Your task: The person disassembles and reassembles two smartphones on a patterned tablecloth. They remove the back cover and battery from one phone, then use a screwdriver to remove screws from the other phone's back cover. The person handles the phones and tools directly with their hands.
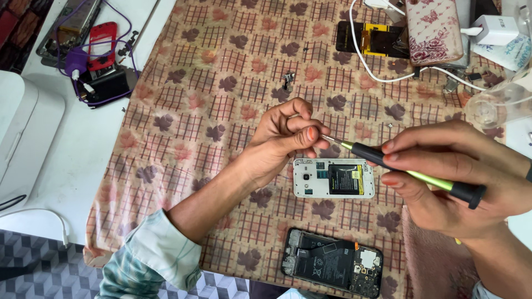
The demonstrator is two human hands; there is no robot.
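1. Screwdriver [413, 174]: black-and-green precision driver, lying in the right centre of the frame. Its long axis is running from lower right to upper left, with the fine metal tip pointing toward the left hand.
2. Right hand [454, 182]: it is gripping the driver's shaft, with fingers curled round it and the black end cap sticking out past the palm at the right.
3. Left hand [285, 133]: reaching in from the lower left, its thumb and fingertips are pressing together right at the driver's tip. They may be pinching something tiny, but whatever it is cannot be made out.
4. White phone [333, 178]: with its back removed, it is lying flat just below the two hands at frame centre, long axis left to right, black-and-yellow battery showing. The left hand is the nearer one; the driver tip is hovering just above the phone's upper edge.
5. Dark phone [332, 263]: also opened, it is lying near the bottom edge, well below the white one.
6. Small metal part [288, 80]: sitting alone above the left hand.
7. Floral cloth [210, 111]: a checked, leaf-patterned cover spreading over the counter [94, 144], whose white top is showing at the left.
8. Upper-right clutter: a white charger [496, 29] with its cable, and a flowered phone case [433, 30].
9. Upper-left clutter: a red phone part [102, 44] tangled in purple wire.
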